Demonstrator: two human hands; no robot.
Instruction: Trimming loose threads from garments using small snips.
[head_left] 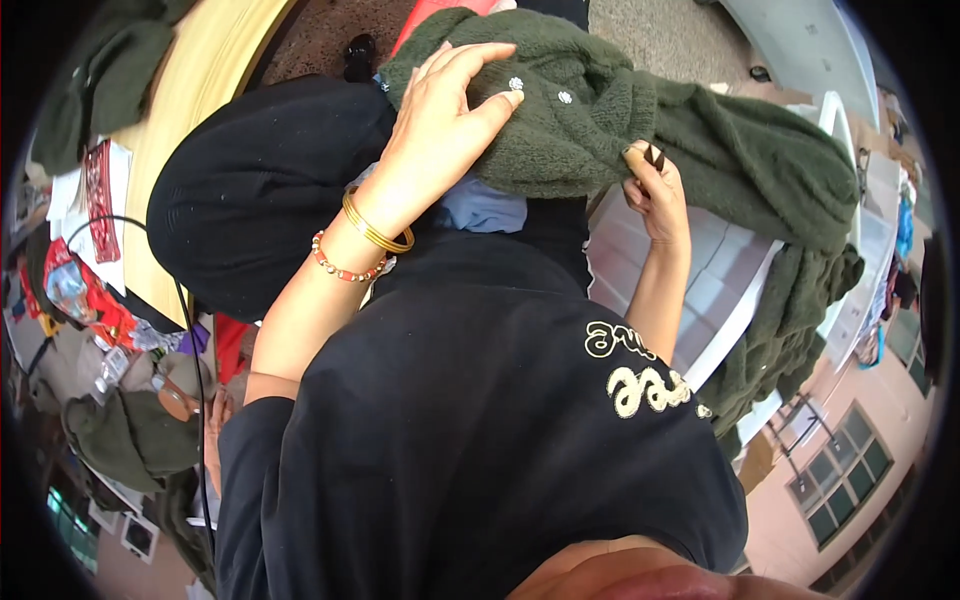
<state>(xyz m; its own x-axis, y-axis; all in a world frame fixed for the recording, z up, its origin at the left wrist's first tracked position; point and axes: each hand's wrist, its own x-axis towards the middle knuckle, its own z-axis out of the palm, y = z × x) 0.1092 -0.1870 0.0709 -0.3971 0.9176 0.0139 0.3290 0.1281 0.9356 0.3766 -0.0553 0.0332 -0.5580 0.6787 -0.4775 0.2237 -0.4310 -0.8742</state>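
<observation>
A dark green knitted sweater [590, 130] lies bunched across my lap, with two small flower-shaped sparkly buttons on it. My left hand [440, 125] rests on its left part, palm down, fingers stretched out and thumb tip beside one button. My right hand [658, 195] is closed at the sweater's near edge. A small dark object [654, 157] pokes out between its thumb and forefinger; most of it is hidden by the fingers, so its kind does not show. One sleeve [750, 150] stretches off to the right.
More dark green knitwear [790, 330] hangs over a white-rimmed bin [735, 345] at my right. On the left stand a pale yellow curved tabletop [190, 90] and more green garments [130, 440]. A black cable [190, 330] runs down beside my left arm. Another person's hand [215, 425] shows there.
</observation>
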